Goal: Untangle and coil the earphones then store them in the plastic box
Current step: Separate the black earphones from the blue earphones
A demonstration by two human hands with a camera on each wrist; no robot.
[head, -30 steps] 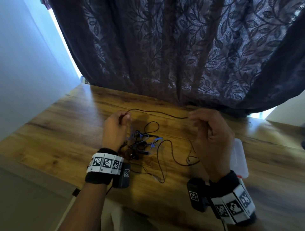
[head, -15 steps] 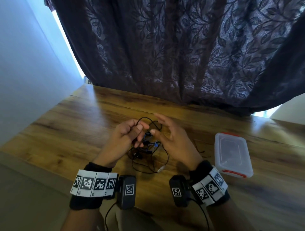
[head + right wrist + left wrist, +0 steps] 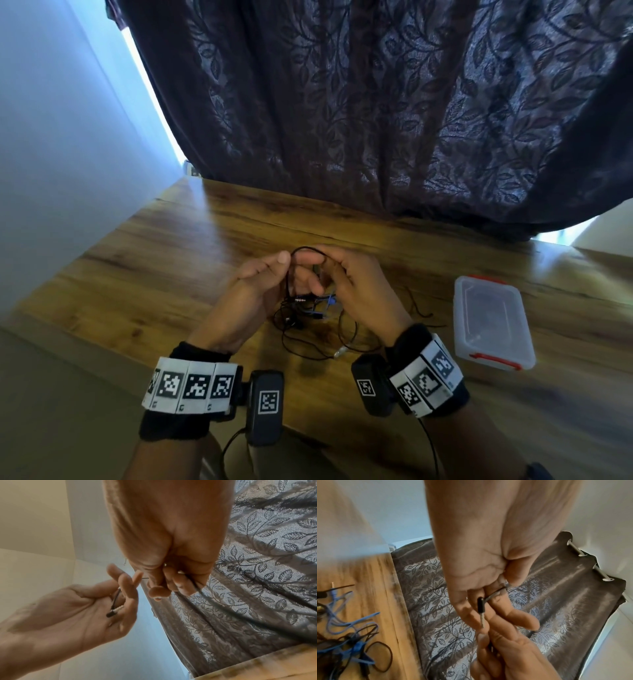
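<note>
A tangle of black and blue earphones point(image 3: 308, 310) lies on the wooden table point(image 3: 164, 274). My hands hover close together just above it. My left hand point(image 3: 274, 270) keeps the black cable's jack plug point(image 3: 480, 605) wedged between its fingers. A black cable loop point(image 3: 308, 248) arches from there to my right hand point(image 3: 334, 274), whose curled fingers point(image 3: 171, 584) pinch the cable. In the right wrist view the plug point(image 3: 114, 610) lies across the left hand's fingers. The clear plastic box point(image 3: 489, 322) with red clips sits to the right, lid on.
A dark leaf-patterned curtain point(image 3: 376, 120) hangs along the table's far edge. A pale wall point(image 3: 68, 154) runs along the left side. A loose bit of black cable point(image 3: 416, 306) lies between my right hand and the box.
One second ago the black cable was stretched between my spread hands. The hands have since come together over the tangle, and the cable now forms a small loop between them.
</note>
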